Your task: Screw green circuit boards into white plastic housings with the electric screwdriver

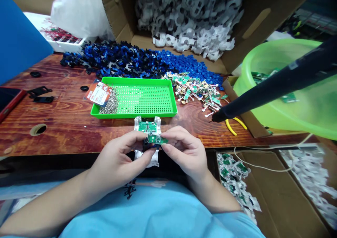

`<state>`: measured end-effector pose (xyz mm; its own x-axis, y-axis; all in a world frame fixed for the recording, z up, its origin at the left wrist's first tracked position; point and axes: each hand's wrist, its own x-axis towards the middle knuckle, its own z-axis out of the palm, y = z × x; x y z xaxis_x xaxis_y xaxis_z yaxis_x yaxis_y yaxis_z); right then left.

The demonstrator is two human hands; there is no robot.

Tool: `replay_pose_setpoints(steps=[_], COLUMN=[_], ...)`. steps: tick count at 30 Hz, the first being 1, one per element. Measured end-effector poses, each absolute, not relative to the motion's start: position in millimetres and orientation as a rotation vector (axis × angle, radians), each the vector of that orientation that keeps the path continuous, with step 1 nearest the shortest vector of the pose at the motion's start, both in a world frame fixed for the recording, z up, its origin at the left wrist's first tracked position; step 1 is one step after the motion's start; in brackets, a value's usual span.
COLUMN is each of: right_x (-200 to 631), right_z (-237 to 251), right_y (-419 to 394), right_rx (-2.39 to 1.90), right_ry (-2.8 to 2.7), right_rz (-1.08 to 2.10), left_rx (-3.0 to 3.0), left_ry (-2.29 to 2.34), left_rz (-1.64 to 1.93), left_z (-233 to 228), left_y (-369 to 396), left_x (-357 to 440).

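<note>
At the table's front edge, a small green circuit board (153, 139) is pinched between the fingers of both hands. My left hand (123, 155) closes on its left end, thumb below and index finger above. My right hand (185, 152) grips the right end with thumb and fingertips. Just beneath the board a dark blue-black part shows, mostly covered by the fingers. Behind and below lies a white plastic shell (154, 158) carrying a larger green circuit board (147, 126); its middle is hidden by the hands.
A green perforated tray (147, 115) with screws (110, 103) and a printed card (99, 92) lies ahead. Beyond are piled blue-black parts (116, 57) and small boards (196, 88). A black electric screwdriver (252, 88) slants in from the right, near yellow-handled pliers (231, 127) and a green basin (252, 108).
</note>
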<state>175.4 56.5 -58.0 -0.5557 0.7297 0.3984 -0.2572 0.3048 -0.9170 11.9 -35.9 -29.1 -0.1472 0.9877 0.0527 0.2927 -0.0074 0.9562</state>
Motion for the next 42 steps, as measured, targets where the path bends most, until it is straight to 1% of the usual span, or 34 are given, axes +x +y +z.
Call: replay_pose_setpoints(steps=[9, 17, 21, 30, 38, 42], right_x=[177.2, 176.4, 174.2, 167.4, 166.1, 167.7], right_z=[-51.5, -48.5, -47.2, -49.6, -54.3, -57.2], right_y=[58.2, 51.7, 48.2, 45.8, 42.2, 43.4], right_rx=[-0.446, -0.477, -0.521, -0.490, -0.507, -0.445], right_ry=[-1.812, -1.816, -1.835, -1.870, -1.855, -1.943], right_rz=[1.324, 1.331, 1.287, 1.001, 0.923, 0.681], left_rx=[1.338, 1.096, 1.013, 1.306, 1.481, 1.567], left_ry=[1.588, 1.339, 1.310, 1.524, 1.542, 1.537], left_rz=[1.102, 1.153, 1.161, 1.113, 1.092, 1.052], left_z=[-28.8, -20.5, -22.0, -23.9, -23.9, -25.1], left_y=[-34.9, -29.1, -28.0, -33.7, -32.3, -34.9], left_x=[9.1, 11.4, 10.4, 3.7, 4.3, 1.9])
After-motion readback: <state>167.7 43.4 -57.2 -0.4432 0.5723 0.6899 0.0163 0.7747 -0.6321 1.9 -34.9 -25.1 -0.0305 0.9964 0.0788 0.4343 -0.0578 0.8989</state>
